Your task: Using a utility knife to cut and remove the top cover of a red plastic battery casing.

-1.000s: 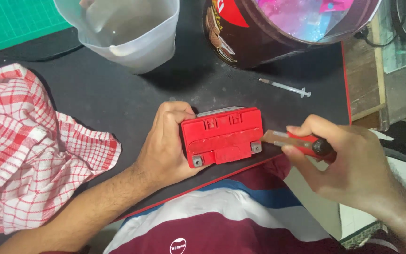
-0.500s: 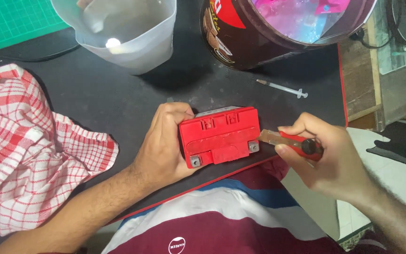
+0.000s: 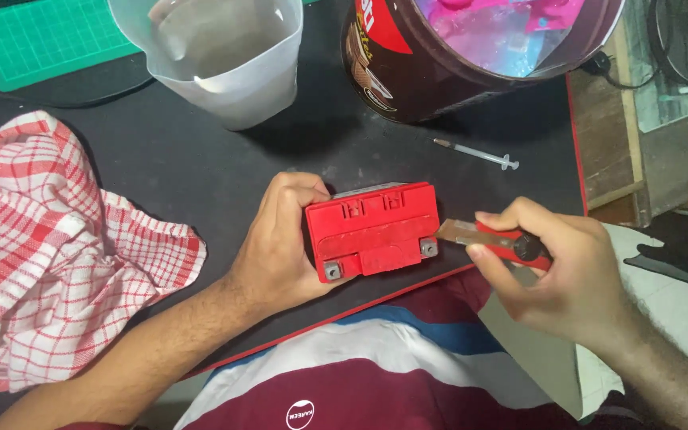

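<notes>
A small red battery-like box (image 3: 372, 229) with two metal terminals sits near the front edge of a dark mat (image 3: 201, 167). My left hand (image 3: 280, 239) grips its left side and steadies it. My right hand (image 3: 559, 271) holds a red utility knife (image 3: 495, 237). The knife's metal blade points left and meets the box's right side, close to the right terminal.
A red-and-white checked cloth (image 3: 49, 255) lies at the left. A translucent plastic jug (image 3: 216, 56) and a brown tub (image 3: 455, 56) with pink contents stand at the back. A thin syringe (image 3: 475, 153) lies behind the box. A green cutting mat (image 3: 41, 40) is far left.
My right hand with the knife has shifted slightly along the box's right side. The box and my left hand stay in place.
</notes>
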